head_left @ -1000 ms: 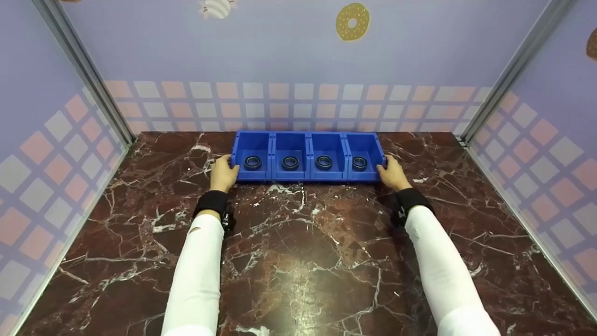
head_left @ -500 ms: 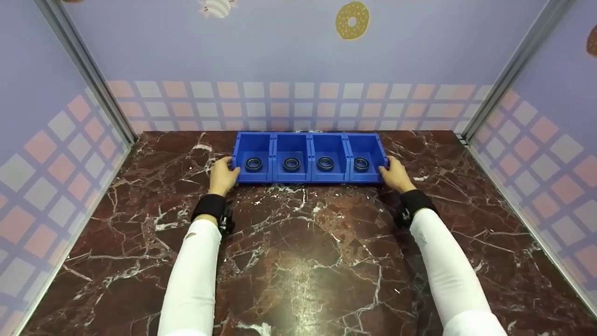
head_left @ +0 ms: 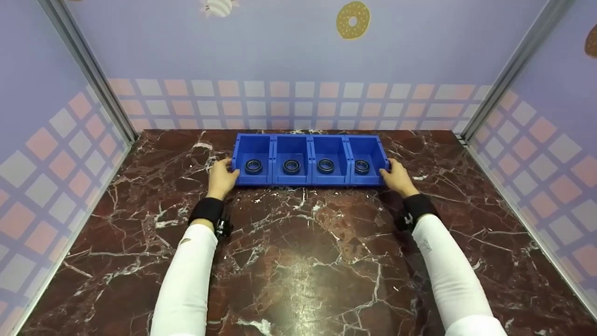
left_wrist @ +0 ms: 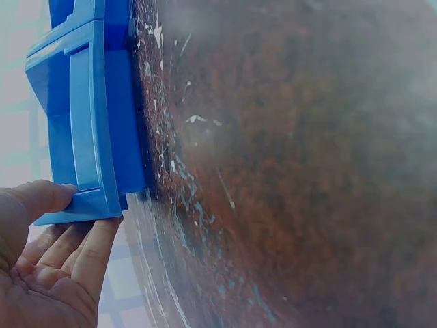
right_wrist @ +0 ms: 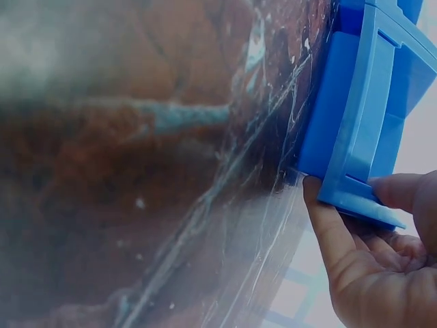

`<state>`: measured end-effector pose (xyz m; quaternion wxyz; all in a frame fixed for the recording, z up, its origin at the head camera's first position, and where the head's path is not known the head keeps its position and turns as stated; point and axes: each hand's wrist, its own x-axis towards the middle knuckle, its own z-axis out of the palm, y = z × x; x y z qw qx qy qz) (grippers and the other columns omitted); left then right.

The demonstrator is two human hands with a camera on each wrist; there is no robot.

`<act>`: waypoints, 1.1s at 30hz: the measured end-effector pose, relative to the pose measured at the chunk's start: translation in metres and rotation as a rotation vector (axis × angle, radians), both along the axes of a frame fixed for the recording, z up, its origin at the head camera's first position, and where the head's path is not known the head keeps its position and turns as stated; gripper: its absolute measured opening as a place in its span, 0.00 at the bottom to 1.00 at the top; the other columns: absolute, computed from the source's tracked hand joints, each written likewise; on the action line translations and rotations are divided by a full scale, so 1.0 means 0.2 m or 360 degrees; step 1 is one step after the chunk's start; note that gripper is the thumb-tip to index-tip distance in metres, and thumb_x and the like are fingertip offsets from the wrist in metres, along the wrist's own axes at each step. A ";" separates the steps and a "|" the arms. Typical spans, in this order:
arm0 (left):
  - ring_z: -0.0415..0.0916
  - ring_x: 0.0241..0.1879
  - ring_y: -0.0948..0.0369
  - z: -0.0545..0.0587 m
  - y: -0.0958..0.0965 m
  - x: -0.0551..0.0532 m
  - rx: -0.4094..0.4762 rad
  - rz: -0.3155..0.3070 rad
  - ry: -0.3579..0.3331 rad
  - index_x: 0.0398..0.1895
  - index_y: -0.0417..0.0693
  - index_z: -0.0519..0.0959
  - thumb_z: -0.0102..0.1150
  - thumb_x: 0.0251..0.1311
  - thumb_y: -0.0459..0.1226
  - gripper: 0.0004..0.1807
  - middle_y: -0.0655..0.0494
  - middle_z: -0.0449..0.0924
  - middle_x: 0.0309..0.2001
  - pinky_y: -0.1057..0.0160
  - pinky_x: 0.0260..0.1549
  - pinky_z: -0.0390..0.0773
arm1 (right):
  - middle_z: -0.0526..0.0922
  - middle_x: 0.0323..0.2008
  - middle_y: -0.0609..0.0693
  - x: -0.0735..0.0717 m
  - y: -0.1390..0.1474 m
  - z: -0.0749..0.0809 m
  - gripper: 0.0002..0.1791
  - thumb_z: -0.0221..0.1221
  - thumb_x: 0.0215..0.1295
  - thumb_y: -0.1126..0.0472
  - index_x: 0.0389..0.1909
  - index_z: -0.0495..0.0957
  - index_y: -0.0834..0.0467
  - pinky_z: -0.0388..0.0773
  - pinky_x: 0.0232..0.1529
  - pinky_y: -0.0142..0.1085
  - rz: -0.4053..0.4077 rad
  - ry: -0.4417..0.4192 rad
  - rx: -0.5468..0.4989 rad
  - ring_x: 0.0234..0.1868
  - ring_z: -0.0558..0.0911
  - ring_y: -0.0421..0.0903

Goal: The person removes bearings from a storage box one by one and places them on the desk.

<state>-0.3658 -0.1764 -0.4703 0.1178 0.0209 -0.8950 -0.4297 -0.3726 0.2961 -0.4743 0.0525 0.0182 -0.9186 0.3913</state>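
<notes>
A row of several joined blue storage bins [head_left: 292,180] stands on the table at the back, their open fronts facing me. One dark ring-shaped bearing [head_left: 253,166] lies in the leftmost bin, and each other bin holds a similar one, such as the right-end bearing [head_left: 362,166]. My left hand [head_left: 222,178] grips the row's left end, thumb over the front corner and fingers along the outer side, as the left wrist view shows on the end bin [left_wrist: 85,123]. At the right end my right hand [head_left: 398,177] pinches the other end bin [right_wrist: 351,137] the same way.
The dark red marbled table [head_left: 298,261] reaches up to a patterned back wall [head_left: 298,60], close behind the bins. Side walls with metal corner posts [head_left: 88,70] border it left and right. Each wrist wears a black strap [head_left: 207,211] with a camera.
The bin row has come slightly toward me, away from the back wall, with both hands holding its ends throughout. The bearings have stayed in their bins.
</notes>
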 end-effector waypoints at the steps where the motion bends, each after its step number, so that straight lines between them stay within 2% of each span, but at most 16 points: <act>1: 0.77 0.61 0.38 0.00 0.00 0.00 0.0005 -0.0001 -0.0004 0.63 0.21 0.73 0.58 0.65 0.27 0.25 0.26 0.78 0.57 0.47 0.65 0.74 | 0.71 0.62 0.80 0.01 0.00 0.00 0.26 0.50 0.75 0.70 0.67 0.61 0.82 0.68 0.70 0.57 0.0001 -0.0004 -0.0012 0.66 0.72 0.71; 8: 0.77 0.61 0.40 0.00 -0.01 0.05 0.0018 0.0008 -0.0056 0.66 0.24 0.72 0.59 0.67 0.28 0.26 0.28 0.79 0.58 0.47 0.65 0.74 | 0.72 0.63 0.79 0.05 0.00 -0.01 0.26 0.50 0.75 0.69 0.68 0.61 0.80 0.69 0.69 0.57 0.0009 -0.0024 -0.0046 0.66 0.73 0.70; 13: 0.78 0.61 0.39 -0.01 -0.01 0.08 0.0014 -0.0002 -0.0046 0.66 0.24 0.72 0.59 0.66 0.28 0.27 0.28 0.78 0.58 0.46 0.64 0.75 | 0.72 0.62 0.80 0.08 0.01 -0.02 0.26 0.51 0.75 0.69 0.67 0.62 0.81 0.70 0.68 0.59 0.0027 0.0013 -0.0011 0.65 0.73 0.72; 19: 0.78 0.60 0.38 0.00 -0.02 0.12 -0.0025 0.0001 -0.0051 0.64 0.23 0.73 0.60 0.65 0.29 0.26 0.27 0.79 0.57 0.45 0.62 0.76 | 0.72 0.62 0.80 0.11 0.02 -0.01 0.26 0.52 0.75 0.70 0.67 0.62 0.82 0.70 0.68 0.59 0.0046 -0.0008 -0.0023 0.65 0.73 0.72; 25: 0.79 0.59 0.38 0.01 -0.03 0.15 -0.0005 -0.0045 -0.0067 0.63 0.22 0.73 0.60 0.64 0.28 0.25 0.26 0.79 0.57 0.45 0.62 0.77 | 0.70 0.63 0.80 0.14 0.02 -0.01 0.26 0.51 0.75 0.70 0.67 0.61 0.82 0.72 0.67 0.59 0.0067 -0.0037 -0.0035 0.66 0.72 0.72; 33: 0.78 0.59 0.37 0.02 -0.05 0.19 0.0014 -0.0090 -0.0089 0.64 0.20 0.71 0.60 0.66 0.28 0.27 0.25 0.77 0.58 0.44 0.61 0.78 | 0.73 0.60 0.80 0.18 0.03 -0.02 0.25 0.52 0.74 0.70 0.65 0.63 0.82 0.71 0.66 0.60 0.0055 0.0013 0.0016 0.63 0.74 0.72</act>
